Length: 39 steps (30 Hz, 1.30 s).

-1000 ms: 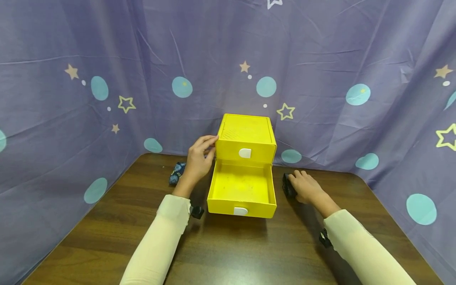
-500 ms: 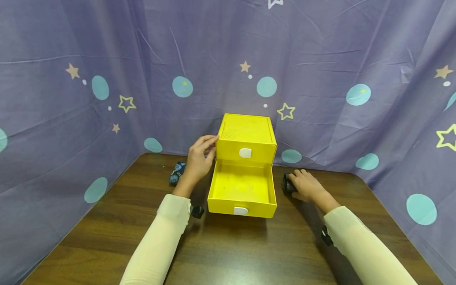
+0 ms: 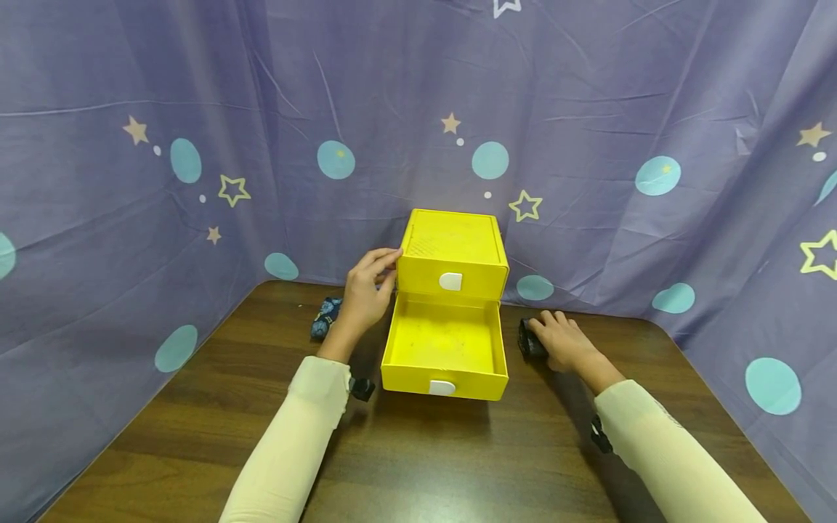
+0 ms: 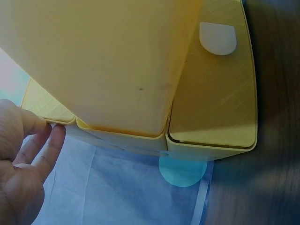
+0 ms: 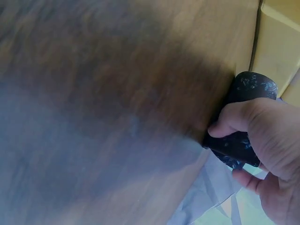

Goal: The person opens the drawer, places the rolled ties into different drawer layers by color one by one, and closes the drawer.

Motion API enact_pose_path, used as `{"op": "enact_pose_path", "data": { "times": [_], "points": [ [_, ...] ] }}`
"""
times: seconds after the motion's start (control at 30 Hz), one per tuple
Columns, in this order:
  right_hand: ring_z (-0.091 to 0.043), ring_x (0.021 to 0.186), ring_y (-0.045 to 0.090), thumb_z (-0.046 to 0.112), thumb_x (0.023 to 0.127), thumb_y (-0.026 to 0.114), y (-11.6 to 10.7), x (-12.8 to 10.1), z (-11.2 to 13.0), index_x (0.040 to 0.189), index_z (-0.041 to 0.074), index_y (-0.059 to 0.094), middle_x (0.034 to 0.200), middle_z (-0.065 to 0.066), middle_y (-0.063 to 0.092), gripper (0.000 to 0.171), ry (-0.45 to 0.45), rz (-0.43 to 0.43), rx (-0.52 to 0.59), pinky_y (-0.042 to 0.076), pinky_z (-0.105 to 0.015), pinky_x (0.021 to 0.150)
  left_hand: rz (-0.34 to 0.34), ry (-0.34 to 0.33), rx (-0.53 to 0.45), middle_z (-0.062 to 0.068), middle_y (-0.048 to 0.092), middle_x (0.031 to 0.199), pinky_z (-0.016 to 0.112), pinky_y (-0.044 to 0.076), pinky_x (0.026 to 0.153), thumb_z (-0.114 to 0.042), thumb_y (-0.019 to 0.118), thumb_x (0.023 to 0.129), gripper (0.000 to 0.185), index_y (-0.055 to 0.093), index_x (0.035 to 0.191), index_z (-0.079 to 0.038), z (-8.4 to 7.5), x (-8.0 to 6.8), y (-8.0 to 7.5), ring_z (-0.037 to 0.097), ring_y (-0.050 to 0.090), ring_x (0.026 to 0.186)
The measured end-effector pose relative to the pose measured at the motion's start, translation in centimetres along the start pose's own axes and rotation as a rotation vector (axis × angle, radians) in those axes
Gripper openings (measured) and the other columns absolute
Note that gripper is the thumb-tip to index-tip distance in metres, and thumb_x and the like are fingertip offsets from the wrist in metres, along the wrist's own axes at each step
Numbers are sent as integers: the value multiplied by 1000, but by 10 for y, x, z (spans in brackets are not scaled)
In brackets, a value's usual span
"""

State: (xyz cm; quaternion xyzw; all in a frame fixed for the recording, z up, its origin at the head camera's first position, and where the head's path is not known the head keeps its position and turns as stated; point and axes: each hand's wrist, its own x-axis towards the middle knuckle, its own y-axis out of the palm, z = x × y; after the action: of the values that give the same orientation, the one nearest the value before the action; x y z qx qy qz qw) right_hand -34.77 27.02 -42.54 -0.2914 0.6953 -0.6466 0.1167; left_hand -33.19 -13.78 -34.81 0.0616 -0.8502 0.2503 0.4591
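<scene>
With the right hand (image 3: 561, 340) curled round the dark bundle (image 5: 241, 122) on the desk (image 3: 418, 450), lift it clear of the open drawer's (image 3: 445, 341) wall while the left hand (image 3: 365, 290), fingers spread, steadies the yellow box (image 3: 453, 243).

Both my arms reach forward in cream sleeves, each with a small dark device at the wrist. My left hand (image 3: 363, 294) is raised with the wrist bent upward, fingers (image 4: 44, 145) nearly straight and close together, their tips pressed against a yellow edge; the thumb lies alongside them. My right arm stretches farther to the right and lies low over the surface. My right hand (image 3: 564, 341) faces palm down, its fingers curled; in the right wrist view the thumb (image 5: 234, 119) and fingers wrap round a small dark object. The two hands are well apart.
</scene>
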Motion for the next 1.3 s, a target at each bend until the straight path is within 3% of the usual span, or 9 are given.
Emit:
{"op": "enact_pose_path", "data": {
  "times": [0.47, 0.73, 1.0, 1.3],
  "points": [
    [-45, 93, 48, 0, 63, 86, 3, -1, 3, 114, 4, 57, 110, -25, 52, 59, 21, -39, 91, 56, -55, 73, 6, -3, 1, 14, 63, 128, 41, 63, 85, 7, 63, 97, 39, 67, 135, -3, 2, -1, 0, 27, 65, 107],
    [-44, 99, 48, 8, 71, 91, 2, 1, 8, 119, 6, 58, 111, -24, 52, 58, 40, -42, 47, 58, -54, 74, 5, -3, 5, 13, 63, 129, 41, 63, 84, 7, 63, 97, 39, 67, 135, -3, 2, -2, 0, 27, 65, 107],
    [-46, 105, 47, 13, 75, 91, -8, 0, 8, 127, 4, 57, 115, -24, 52, 63, 86, -115, 34, 57, -55, 76, -4, 14, 2, 14, 63, 129, 41, 63, 83, 9, 64, 96, 39, 67, 134, -1, 2, -1, 1, 28, 66, 105],
    [-45, 101, 49, 11, 76, 84, -22, -4, 1, 126, 4, 57, 113, -24, 55, 57, 83, -212, 50, 54, -57, 77, -2, 10, -4, 13, 63, 130, 42, 63, 82, 9, 63, 97, 40, 67, 135, -2, 2, 0, 0, 28, 66, 106]
  ]
}}
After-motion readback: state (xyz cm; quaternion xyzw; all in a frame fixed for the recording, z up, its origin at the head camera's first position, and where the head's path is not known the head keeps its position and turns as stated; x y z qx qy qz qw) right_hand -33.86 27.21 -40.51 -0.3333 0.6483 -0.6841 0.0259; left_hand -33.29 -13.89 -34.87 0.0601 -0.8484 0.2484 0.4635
